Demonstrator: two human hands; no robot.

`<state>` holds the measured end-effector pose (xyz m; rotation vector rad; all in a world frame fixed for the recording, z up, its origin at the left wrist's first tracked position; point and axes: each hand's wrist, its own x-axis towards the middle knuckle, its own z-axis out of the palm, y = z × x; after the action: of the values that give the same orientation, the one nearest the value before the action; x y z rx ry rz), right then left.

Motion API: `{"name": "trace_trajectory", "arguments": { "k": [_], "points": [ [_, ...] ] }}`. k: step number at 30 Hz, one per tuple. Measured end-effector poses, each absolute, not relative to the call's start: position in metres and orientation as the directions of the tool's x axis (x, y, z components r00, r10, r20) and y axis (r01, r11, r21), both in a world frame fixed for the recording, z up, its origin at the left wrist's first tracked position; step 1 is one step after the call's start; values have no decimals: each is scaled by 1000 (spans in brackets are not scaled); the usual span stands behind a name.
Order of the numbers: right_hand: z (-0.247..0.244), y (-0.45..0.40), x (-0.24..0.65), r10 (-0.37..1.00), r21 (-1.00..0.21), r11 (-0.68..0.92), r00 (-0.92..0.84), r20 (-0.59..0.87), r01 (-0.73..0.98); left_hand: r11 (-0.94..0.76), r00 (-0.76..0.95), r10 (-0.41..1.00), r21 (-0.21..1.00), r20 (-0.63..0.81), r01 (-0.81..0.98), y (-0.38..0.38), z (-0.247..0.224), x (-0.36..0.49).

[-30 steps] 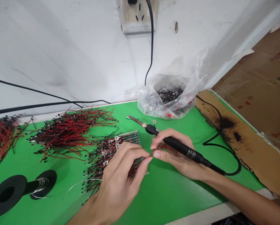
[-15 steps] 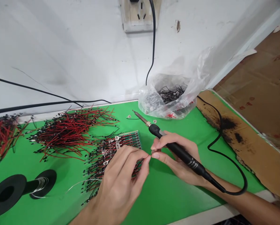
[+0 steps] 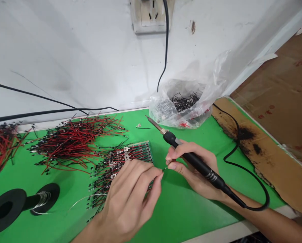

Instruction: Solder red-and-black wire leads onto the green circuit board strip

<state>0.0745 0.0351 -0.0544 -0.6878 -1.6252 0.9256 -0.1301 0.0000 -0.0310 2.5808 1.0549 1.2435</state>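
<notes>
My left hand (image 3: 134, 195) pinches a thin dark wire (image 3: 165, 168) between thumb and forefinger. The wire's other end meets a tiny light-coloured part (image 3: 168, 162) held by the right thumb and fingertip. My right hand (image 3: 195, 168) also carries a black soldering iron (image 3: 198, 165), resting across it with the metal tip pointing up and left, clear of the table. Beneath and behind my left hand lies a circuit board (image 3: 141, 152) covered with rows of red and black wires and several small pale parts. Solder wire (image 3: 84, 199) runs toward the left hand; whether it is held is hidden.
Piles of red and black wires (image 3: 72, 141) lie at the left. A black solder spool (image 3: 8, 211) stands near the front left. One clear plastic bag (image 3: 163, 111) holds black pieces by the wall. Scorched cardboard (image 3: 262, 165) and the iron's cord (image 3: 257, 175) are at right.
My right hand and the soldering iron have shifted slightly right, away from the left fingertips. More of the dark wire shows between the two hands.
</notes>
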Motion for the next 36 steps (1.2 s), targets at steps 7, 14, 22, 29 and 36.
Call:
{"name": "trace_trajectory", "arguments": {
  "k": [7,14,22,29,36],
  "points": [
    [-56,35,73,821,-844,536,-231,523,-6,-780,446,584,315,679,541,1,-29,-129],
    [-55,36,72,845,-874,481,-232,482,-67,-768,408,589,325,698,552,0,-17,-128],
    [-51,36,74,888,-918,338,-253,383,-206,-759,337,617,425,711,493,1,-22,-127],
    [-48,37,74,921,-932,243,-239,309,-271,-798,390,586,421,710,431,1,-19,-131],
    [-48,37,75,908,-932,221,-288,304,-288,-800,392,594,466,702,378,0,-16,-135]
  ]
}}
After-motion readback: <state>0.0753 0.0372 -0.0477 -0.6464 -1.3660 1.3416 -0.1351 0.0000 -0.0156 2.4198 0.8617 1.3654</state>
